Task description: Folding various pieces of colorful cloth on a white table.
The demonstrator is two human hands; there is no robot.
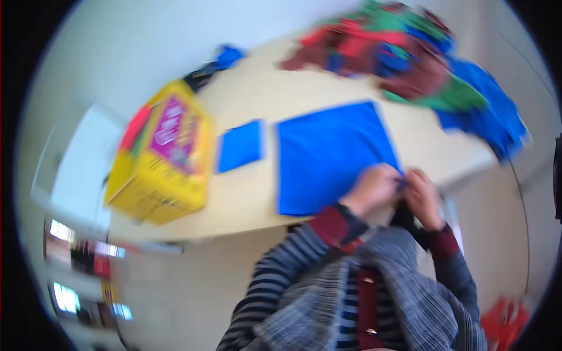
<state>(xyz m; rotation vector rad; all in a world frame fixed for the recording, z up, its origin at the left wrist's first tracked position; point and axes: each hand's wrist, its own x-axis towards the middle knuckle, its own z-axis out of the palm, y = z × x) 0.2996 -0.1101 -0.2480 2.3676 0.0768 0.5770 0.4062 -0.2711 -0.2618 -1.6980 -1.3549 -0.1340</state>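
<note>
A square blue cloth (pixel 331 155) lies spread flat on the table in front of me. At its near right corner my left hand (pixel 374 188) is closed, its fingertips pinching the cloth. Close beside it, my right hand (pixel 424 199) is closed too, and its fingers meet the same corner; a small dark blue bit shows between the two hands. Blur hides the exact grip. To the left of the large cloth lies a smaller blue piece of cloth (pixel 241 145), flat and apart from it.
A yellow box (pixel 155 187) with a purple panel and red cloth inside stands at the table's left. Red, brown, green and blue cloths (pixel 404 64) are heaped at the far right, partly hanging over the edge. Black and blue items (pixel 225 57) lie at the far edge.
</note>
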